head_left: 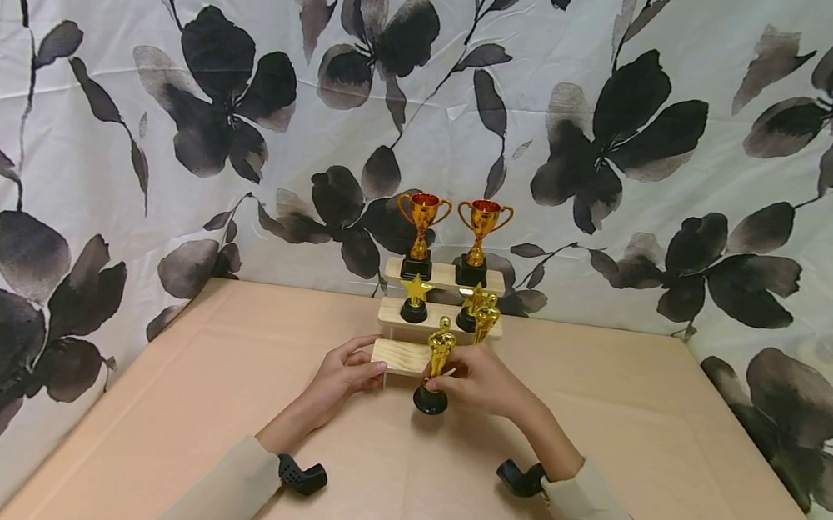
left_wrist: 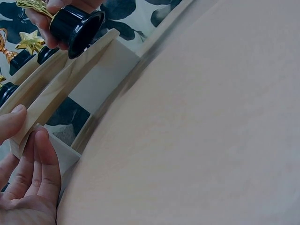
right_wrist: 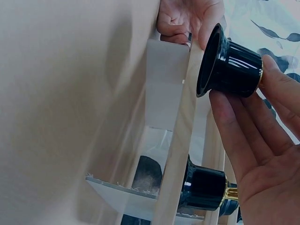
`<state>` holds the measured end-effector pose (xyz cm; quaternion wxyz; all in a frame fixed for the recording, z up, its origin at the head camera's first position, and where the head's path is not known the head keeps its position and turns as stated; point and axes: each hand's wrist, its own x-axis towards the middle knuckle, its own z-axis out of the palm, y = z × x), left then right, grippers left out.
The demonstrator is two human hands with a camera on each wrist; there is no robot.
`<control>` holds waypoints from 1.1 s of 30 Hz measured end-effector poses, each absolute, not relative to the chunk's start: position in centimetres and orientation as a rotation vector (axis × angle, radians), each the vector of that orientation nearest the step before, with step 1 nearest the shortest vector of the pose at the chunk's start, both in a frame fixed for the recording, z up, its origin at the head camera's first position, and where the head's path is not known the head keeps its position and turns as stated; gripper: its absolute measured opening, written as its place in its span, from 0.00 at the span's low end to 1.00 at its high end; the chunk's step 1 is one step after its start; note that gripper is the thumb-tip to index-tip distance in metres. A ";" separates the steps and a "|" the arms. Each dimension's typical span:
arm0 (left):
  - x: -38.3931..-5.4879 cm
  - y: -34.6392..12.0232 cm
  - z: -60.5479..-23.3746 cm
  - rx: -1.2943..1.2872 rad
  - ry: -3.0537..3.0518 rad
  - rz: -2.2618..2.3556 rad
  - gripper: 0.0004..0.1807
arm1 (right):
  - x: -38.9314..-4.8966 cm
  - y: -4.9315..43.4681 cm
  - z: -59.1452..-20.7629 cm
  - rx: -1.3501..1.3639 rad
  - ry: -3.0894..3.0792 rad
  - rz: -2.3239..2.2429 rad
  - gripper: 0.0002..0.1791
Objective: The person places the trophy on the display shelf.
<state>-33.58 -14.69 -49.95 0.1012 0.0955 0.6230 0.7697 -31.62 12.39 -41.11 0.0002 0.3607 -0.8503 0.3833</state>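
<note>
A wooden tiered stand is on the table. My left hand grips the left end of its lowest step, thumb on top and fingers beneath, as the left wrist view shows. In my right hand is a gold figure trophy, pinched low near its black base. That base is held upright just over the front of the lowest step, apart from it. A second figure trophy stands at the right end of this step, partly hidden by my right hand; its black base shows in the right wrist view.
On the middle step stand two gold star trophies, a left one and a right one. Two gold cup trophies, left and right, occupy the top step. Behind hangs a flowered cloth. The table has a beige cover.
</note>
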 end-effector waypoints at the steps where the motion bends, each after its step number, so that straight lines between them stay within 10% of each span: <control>1: -33.6 -14.7 -49.9 0.281 1.841 2.272 0.34 | -31.6 12.4 -41.1 1.135 -2.667 1.191 0.05; 33: -33.6 -14.8 -50.1 0.301 1.830 2.251 0.35 | -32.7 10.9 -39.3 1.044 -2.722 1.195 0.06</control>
